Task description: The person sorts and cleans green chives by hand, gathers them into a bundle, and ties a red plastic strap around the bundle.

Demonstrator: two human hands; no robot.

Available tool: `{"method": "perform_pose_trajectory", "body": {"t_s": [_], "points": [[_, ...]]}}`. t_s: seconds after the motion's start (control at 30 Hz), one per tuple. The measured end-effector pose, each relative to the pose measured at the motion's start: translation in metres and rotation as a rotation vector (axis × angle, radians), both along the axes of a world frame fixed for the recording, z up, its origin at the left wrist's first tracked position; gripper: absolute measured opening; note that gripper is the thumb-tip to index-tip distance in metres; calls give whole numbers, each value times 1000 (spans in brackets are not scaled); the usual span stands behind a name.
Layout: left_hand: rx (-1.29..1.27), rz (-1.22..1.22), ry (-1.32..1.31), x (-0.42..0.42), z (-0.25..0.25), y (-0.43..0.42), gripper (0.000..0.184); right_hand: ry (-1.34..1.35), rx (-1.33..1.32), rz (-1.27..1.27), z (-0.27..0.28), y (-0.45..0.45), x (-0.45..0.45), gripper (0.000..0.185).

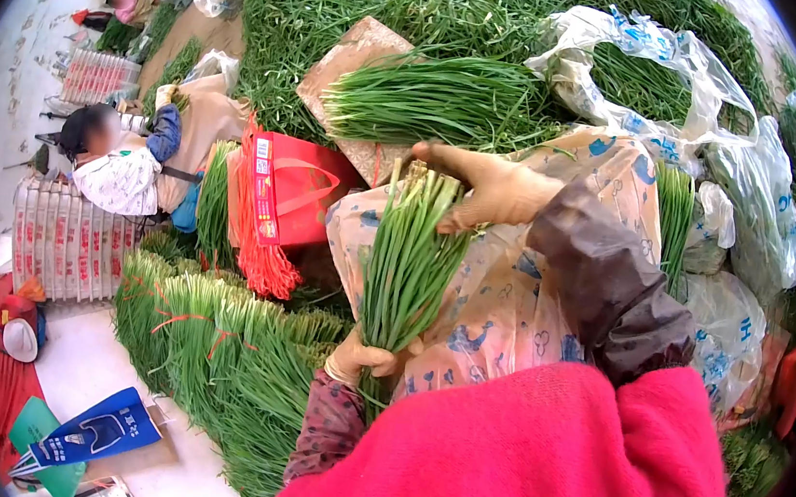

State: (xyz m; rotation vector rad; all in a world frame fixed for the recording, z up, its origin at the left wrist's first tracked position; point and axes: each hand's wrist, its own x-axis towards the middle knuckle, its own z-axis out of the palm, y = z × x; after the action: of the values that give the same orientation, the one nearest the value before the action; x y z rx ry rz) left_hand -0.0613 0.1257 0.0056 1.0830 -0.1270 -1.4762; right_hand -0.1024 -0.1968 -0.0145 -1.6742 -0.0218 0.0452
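A bunch of garlic chives (407, 269) is held upright in front of me, pale cut ends at the top. Low on its leaves, my left hand (362, 358) is wrapped around it. My right hand (501, 193) curls about the cut ends, fingers on one side and the palm on the other. Under the bunch, a patterned plastic sheet (525, 335) covers my lap. A loose heap of chives (423, 106) rests on a board (356, 50) just beyond. Beside it stands a red bag (297, 189) with red ties (265, 269) hanging over its edge.
Tied bunches of chives (215, 326) are stacked at left, and loose chives (316, 17) spread across the back. Clear plastic bags (756, 209) lie at right. Another person (120, 166) sits at far left near stacked crates (74, 239). A blue cardboard piece (103, 426) lies lower left.
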Motion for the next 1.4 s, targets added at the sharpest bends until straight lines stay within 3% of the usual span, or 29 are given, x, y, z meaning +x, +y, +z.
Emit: {"method": "perform_pose_trajectory", "body": {"t_s": [0.1, 0.2, 0.3, 0.37, 0.43, 0.5, 0.57, 0.63, 0.7, 0.73, 0.77, 0.83, 0.9, 0.97, 1.07, 1.17, 1.23, 1.27, 1.3, 1.37, 1.4], "points": [[-156, -44, 79, 10, -31, 21, 54, 259, 220, -56, 17, 9, -4, 48], [-170, 66, 87, 2, -36, 25, 48, 140, 203, -242, -19, 27, -9, 28], [-138, 139, 89, -1, -36, 24, 46, 111, -31, -322, -18, 20, -10, 24], [-186, 18, 184, 0, -39, 27, 45, -30, -94, -534, -28, 7, -1, 23], [-210, 12, 197, 0, -39, 26, 44, 250, 201, -638, -13, -26, 2, 25], [-322, -68, 253, 2, -41, 25, 42, 280, 261, -450, -1, -43, 1, 35], [-273, -28, 271, -2, -33, 21, 41, 89, 115, -118, -4, -47, 8, 62], [-305, -50, 357, -4, -34, 14, 38, 104, 182, 143, 3, -37, 15, 79], [-276, -24, 404, -9, -34, 16, 44, 7, 472, 393, -5, -21, 30, 78], [-202, 26, 369, -12, -34, 16, 50, 148, 333, 390, 5, -12, 33, 68], [-123, 78, 334, -15, -33, 17, 57, 146, 135, 207, 16, -4, 30, 53], [-198, 63, 365, -12, -43, 20, 67, 159, 37, -6, 30, 6, 29, 42], [-313, 66, 355, -12, -46, 15, 70, 147, 183, -147, 16, 6, 35, 36], [-217, 109, 298, -9, -43, 17, 74, 78, 390, -440, 9, -2, 34, 28], [-399, -64, 373, -1, -59, 24, 76, 50, 561, -744, -11, -34, 28, 17], [-565, -23, 457, 0, -65, 24, 79, 154, 587, -750, -41, -62, 13, 17], [-621, 249, 406, 0, -60, 24, 81, 319, -134, -732, -40, -62, 1, 19], [-716, 267, 414, 2, -59, 21, 83, 456, -278, -640, -32, -59, -5, 23], [-711, 270, 404, 7, -57, 17, 83, 415, -261, -609, -39, -55, -6, 25], [-864, 172, 376, 19, -53, 11, 74, 283, 100, -495, -36, -41, -3, 27], [-936, 116, 397, 26, -59, 11, 74, 231, 104, -426, -33, -32, -1, 29]]}}
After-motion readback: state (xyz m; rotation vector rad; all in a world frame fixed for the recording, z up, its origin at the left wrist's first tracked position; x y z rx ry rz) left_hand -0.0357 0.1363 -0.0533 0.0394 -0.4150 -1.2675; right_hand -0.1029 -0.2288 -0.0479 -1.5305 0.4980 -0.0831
